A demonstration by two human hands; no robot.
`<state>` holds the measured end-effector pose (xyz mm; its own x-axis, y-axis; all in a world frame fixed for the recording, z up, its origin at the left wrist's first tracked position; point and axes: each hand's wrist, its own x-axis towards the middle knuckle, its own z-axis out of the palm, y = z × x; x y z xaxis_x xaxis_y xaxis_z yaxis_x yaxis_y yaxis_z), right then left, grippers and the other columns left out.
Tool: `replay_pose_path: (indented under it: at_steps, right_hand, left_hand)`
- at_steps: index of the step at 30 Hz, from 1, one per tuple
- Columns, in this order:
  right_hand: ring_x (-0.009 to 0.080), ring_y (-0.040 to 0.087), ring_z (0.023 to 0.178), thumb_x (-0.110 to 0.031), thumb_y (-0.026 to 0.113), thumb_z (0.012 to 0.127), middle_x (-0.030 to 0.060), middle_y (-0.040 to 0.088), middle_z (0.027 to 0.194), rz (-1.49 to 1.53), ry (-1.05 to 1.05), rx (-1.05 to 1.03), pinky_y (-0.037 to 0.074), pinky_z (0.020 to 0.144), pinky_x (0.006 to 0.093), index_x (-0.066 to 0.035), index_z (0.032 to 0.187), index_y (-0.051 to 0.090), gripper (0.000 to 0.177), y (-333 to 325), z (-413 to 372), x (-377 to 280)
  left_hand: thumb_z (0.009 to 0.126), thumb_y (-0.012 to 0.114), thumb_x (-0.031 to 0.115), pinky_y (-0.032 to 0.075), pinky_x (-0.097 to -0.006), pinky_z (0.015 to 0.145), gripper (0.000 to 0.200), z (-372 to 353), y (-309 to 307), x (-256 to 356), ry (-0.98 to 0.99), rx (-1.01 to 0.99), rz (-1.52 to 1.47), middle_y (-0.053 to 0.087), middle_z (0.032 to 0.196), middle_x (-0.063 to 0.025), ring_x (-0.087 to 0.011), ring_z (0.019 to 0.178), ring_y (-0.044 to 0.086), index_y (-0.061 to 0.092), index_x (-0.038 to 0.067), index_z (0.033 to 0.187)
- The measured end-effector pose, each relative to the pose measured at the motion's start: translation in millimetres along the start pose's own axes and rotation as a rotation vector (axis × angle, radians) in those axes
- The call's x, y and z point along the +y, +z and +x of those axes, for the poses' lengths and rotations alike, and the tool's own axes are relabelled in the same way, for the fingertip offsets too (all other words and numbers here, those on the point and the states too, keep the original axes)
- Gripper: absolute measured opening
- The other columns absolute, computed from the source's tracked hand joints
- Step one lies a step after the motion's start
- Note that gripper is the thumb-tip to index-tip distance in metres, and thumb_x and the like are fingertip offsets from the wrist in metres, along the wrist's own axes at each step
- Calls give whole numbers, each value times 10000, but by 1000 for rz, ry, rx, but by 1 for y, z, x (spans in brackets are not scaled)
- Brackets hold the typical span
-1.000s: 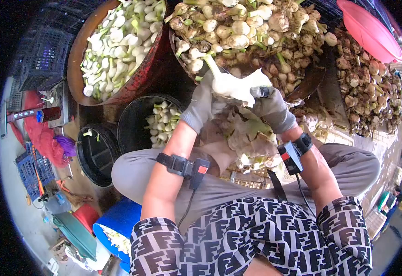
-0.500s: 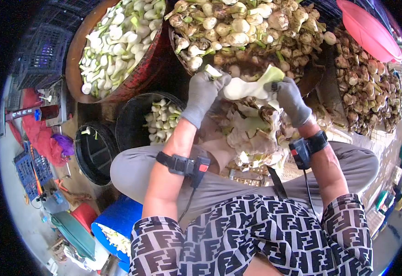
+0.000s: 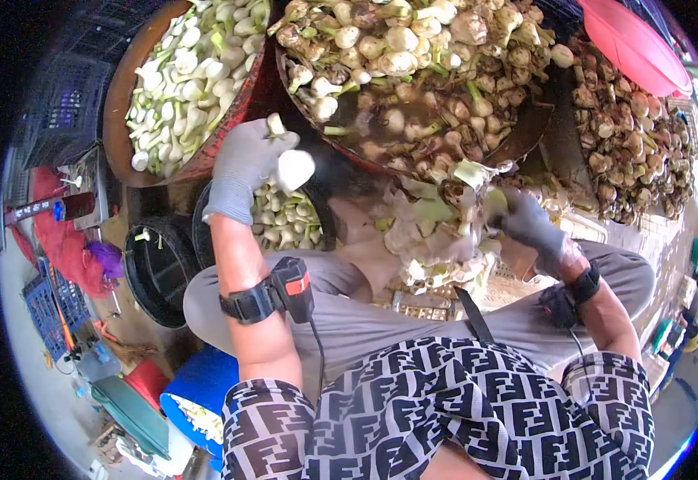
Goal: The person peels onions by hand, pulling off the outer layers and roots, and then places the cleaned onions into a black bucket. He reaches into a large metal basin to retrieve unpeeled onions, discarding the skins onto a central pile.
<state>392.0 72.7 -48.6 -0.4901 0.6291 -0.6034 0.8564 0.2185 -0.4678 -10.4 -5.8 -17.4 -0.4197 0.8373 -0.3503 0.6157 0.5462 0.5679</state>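
Observation:
Gloved in grey, my left hand point(image 3: 241, 168) is closed round a peeled garlic bulb point(image 3: 295, 170). Its smooth white head sticks out on the right and the cut stem pokes up above the fingers. Just below that hand are peeled bulbs point(image 3: 285, 220) in a black bucket, partly covered by the wrist. My right hand point(image 3: 531, 228), also gloved and slightly blurred, is closed on a pale green strip of garlic peel point(image 3: 493, 203) at the right side of the peel heap point(image 3: 417, 220). That heap of papery skins lies in front of my lap.
A wide basin of muddy water holds unpeeled garlic point(image 3: 397, 64) ahead. Cleaned garlic point(image 3: 193, 88) fills a rusty tub at upper left. More dirty garlic point(image 3: 637, 144) is piled at right, under a pink basin point(image 3: 637, 44). A black tub point(image 3: 153, 280) and blue bucket point(image 3: 181, 392) stand left.
My hands have moved apart. The left carried the garlic bulb leftward, over the black bucket; the right left the bulb and dropped down beside the peel heap.

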Motion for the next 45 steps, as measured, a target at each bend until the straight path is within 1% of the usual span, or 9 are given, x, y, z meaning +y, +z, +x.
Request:
replay_pose_path:
  at_steps: [8, 12, 20, 27, 30, 37, 41, 43, 45]
  right_hand:
    - [371, 532, 1020, -587, 669, 638, 247, 545, 1081, 33, 236, 49, 423, 839, 395, 1, 1210, 384, 868, 26, 29, -5]
    - [387, 543, 987, -614, 643, 638, 270, 546, 1031, 48, 310, 103, 428, 845, 409, -7, 1273, 260, 958, 50, 58, 41]
    - [243, 564, 694, -74, 511, 795, 124, 584, 758, -114, -526, 110, 446, 638, 332, -29, 949, 565, 169, 122, 97, 75]
    - [259, 540, 622, -81, 534, 765, 126, 584, 721, -811, -658, -265, 422, 565, 353, -36, 810, 611, 100, 166, 131, 103]
    - [286, 540, 620, -109, 530, 778, 139, 581, 686, 406, -379, -52, 423, 561, 365, -23, 757, 612, 121, 115, 95, 56]
    - [296, 598, 746, -253, 653, 698, 187, 620, 859, 119, 177, -15, 471, 666, 346, -19, 1006, 561, 398, 82, 73, 67]
    - [278, 605, 810, -183, 624, 710, 168, 626, 889, 491, -123, 302, 479, 732, 343, -10, 925, 589, 278, 42, 46, 75]
    - [269, 603, 765, -163, 596, 735, 146, 621, 852, -402, -419, 426, 485, 689, 348, -20, 905, 581, 222, 28, 49, 127]
    - [260, 593, 722, -137, 576, 734, 117, 608, 808, -49, -261, 485, 481, 643, 334, -23, 909, 566, 209, -15, 19, 98]
  left_hand:
    - [765, 656, 324, 402, -222, 459, 294, -14, 59, 34, 37, -555, -40, 532, 593, 11, -63, 492, 472, 619, 33, 787]
    - [648, 626, 268, 452, -400, 800, 435, -19, 153, 23, 227, -804, 306, 579, 991, -260, -378, 925, 570, 584, -55, 937]
    - [743, 552, 350, 408, -362, 879, 450, -28, 327, -35, 194, -537, 424, 574, 1084, -201, -309, 989, 557, 604, 15, 1040]
    - [802, 504, 372, 417, -348, 846, 424, -32, 317, -10, 277, -652, 315, 567, 1098, -151, -273, 990, 535, 560, 65, 1089]
    - [766, 501, 355, 447, -383, 795, 373, -33, 376, -43, 210, -580, -204, 607, 1008, -170, -311, 917, 585, 625, 77, 981]
    - [752, 554, 234, 462, -351, 719, 230, -49, 297, 66, 411, -684, 156, 623, 879, -150, -308, 779, 582, 636, 66, 886]
    - [728, 580, 235, 458, -356, 725, 261, -58, 243, 129, 322, -790, -507, 620, 856, -169, -300, 801, 597, 624, 43, 900]
    - [725, 592, 263, 456, -356, 736, 326, -57, 248, 148, 374, -769, -516, 617, 869, -182, -295, 809, 599, 602, 17, 940]
    - [721, 595, 271, 454, -358, 742, 351, -56, 248, 173, 409, -738, -451, 616, 871, -199, -303, 819, 599, 597, 0, 944]
